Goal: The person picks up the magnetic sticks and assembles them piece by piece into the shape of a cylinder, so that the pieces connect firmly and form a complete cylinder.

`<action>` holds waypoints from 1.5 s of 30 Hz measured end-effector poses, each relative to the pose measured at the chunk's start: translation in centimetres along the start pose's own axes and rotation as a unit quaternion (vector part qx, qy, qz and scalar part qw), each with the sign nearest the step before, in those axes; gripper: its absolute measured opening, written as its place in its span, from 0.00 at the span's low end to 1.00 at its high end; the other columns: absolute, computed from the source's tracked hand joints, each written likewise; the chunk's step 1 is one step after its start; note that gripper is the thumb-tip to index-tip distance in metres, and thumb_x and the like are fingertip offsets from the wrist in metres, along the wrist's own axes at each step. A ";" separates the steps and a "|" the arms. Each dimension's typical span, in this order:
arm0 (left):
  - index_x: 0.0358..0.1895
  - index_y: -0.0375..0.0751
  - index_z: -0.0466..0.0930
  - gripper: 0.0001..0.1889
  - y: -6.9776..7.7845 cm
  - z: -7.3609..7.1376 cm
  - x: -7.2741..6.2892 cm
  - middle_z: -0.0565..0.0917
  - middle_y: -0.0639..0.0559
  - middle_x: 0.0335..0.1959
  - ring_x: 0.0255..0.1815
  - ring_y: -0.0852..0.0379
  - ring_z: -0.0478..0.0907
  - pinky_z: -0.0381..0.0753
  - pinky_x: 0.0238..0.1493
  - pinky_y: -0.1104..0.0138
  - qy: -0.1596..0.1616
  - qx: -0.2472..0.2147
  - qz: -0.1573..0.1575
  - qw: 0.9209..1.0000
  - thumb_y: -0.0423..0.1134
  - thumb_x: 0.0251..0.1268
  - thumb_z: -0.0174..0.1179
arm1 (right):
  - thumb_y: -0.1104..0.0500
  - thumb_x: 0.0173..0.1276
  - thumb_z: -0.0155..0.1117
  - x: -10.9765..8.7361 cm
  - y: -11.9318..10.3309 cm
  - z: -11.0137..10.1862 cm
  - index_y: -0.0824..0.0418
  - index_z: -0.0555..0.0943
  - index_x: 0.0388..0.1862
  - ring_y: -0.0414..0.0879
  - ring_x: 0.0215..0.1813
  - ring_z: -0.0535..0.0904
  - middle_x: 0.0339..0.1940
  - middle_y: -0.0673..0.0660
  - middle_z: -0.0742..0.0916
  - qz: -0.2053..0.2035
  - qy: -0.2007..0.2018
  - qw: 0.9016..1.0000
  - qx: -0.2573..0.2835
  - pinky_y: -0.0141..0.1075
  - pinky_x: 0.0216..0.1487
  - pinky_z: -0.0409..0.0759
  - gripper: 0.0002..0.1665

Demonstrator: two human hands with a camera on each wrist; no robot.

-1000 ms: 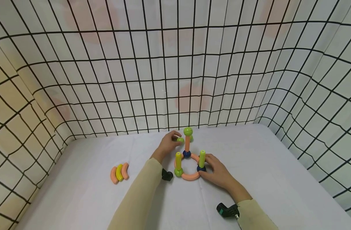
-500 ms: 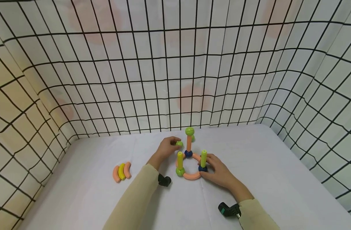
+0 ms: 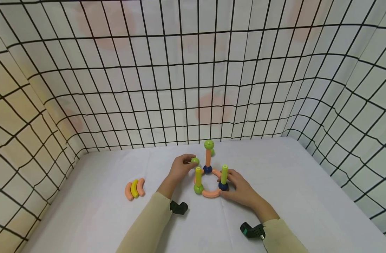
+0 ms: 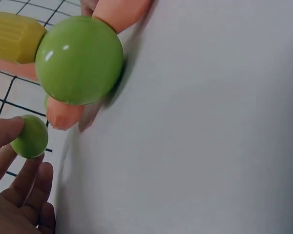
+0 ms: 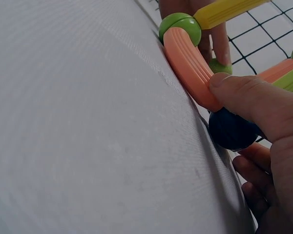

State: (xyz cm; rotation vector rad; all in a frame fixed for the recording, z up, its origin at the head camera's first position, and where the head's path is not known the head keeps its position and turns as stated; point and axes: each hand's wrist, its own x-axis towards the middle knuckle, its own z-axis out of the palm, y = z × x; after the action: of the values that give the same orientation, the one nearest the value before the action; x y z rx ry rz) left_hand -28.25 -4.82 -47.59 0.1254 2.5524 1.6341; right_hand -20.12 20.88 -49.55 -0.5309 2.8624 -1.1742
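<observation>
Left hand: we see the left hand (image 3: pixel 179 170) pinching a small green ball (image 3: pixel 195 161) between thumb and fingertips, just beside the ring; whether that ball touches the cloth we cannot tell.
Right hand: we find the right hand (image 3: pixel 240 188) gripping the ring (image 3: pixel 210 194) at its right side, the thumb on a salmon curved bar (image 5: pixel 193 68) and the other fingers bent behind the dark blue ball (image 3: pixel 223 186).
Ring: we note salmon curved bars lying on the white cloth (image 3: pixel 290 189), joined by the dark blue ball, a green corner ball (image 3: pixel 198 189) at left and a second blue ball (image 3: pixel 207 169) at the back.
Uprights: we count three standing: a yellow rod (image 3: pixel 198 176), a yellow-green rod (image 3: pixel 224 174) and a salmon rod (image 3: pixel 208 158), the last capped by a green top ball (image 3: pixel 209 144).
Behind: we make out another green ball (image 3: pixel 213 152), partly hidden.
Loose bars: we observe three curved pieces (image 3: pixel 134 188), salmon, yellow, salmon, side by side, well apart from the ring.
</observation>
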 end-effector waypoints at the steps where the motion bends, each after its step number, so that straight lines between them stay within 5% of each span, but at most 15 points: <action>1: 0.60 0.48 0.81 0.20 0.0 0.0 -0.2 0.83 0.48 0.56 0.56 0.50 0.79 0.80 0.56 0.57 0.006 -0.009 -0.004 1.000 0.45 0.66 0.66 | 0.45 0.59 0.75 0.0 0.0 0.0 0.47 0.81 0.58 0.61 0.75 0.66 0.70 0.57 0.75 -0.001 0.001 1.000 -0.002 0.65 0.70 0.65 0.27; 10: 0.61 0.49 0.81 0.20 0.6 -0.4 -2.6 0.83 0.45 0.56 0.56 0.48 0.80 0.82 0.49 0.61 0.072 -0.071 -0.008 0.995 0.45 0.67 0.65 | 0.44 0.59 0.75 0.0 0.2 0.0 0.45 0.82 0.56 0.61 0.75 0.66 0.70 0.56 0.75 -0.006 0.004 1.000 -0.008 0.65 0.70 0.65 0.25; 17: 0.58 0.49 0.81 0.18 2.1 -0.7 -4.2 0.83 0.49 0.55 0.51 0.54 0.81 0.83 0.48 0.66 0.088 -0.130 -0.016 0.987 0.45 0.67 0.65 | 0.45 0.59 0.75 0.0 0.2 0.1 0.46 0.82 0.56 0.61 0.75 0.66 0.70 0.57 0.75 -0.006 0.004 1.000 -0.012 0.64 0.71 0.65 0.26; 26: 0.54 0.47 0.81 0.16 3.2 -0.6 -5.4 0.84 0.49 0.49 0.40 0.58 0.80 0.83 0.53 0.55 0.105 -0.174 0.006 0.979 0.45 0.65 0.67 | 0.44 0.60 0.75 -0.1 0.3 0.0 0.45 0.82 0.55 0.60 0.75 0.66 0.70 0.56 0.75 -0.009 0.005 1.000 -0.012 0.65 0.70 0.65 0.25; 33: 0.54 0.45 0.80 0.16 3.7 -0.6 -6.5 0.84 0.48 0.49 0.39 0.59 0.79 0.82 0.46 0.63 0.108 -0.173 0.064 0.977 0.43 0.66 0.66 | 0.44 0.60 0.74 -0.1 0.4 0.1 0.44 0.83 0.54 0.60 0.74 0.67 0.69 0.56 0.75 -0.026 0.011 1.000 -0.012 0.65 0.69 0.66 0.23; 45: 0.55 0.45 0.79 0.15 4.2 -0.8 -7.8 0.83 0.49 0.51 0.49 0.55 0.79 0.78 0.51 0.68 0.081 -0.146 0.144 0.975 0.39 0.67 0.65 | 0.43 0.60 0.74 -0.1 0.3 0.0 0.44 0.83 0.53 0.60 0.75 0.66 0.70 0.57 0.75 -0.025 0.009 1.000 -0.016 0.66 0.69 0.65 0.22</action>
State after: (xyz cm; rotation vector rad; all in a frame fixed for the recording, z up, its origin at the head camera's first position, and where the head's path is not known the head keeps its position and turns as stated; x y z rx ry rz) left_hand -20.59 -4.80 -43.06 0.3654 2.4606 2.1921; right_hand -20.11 21.08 -49.75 -0.6005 2.9038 -1.1479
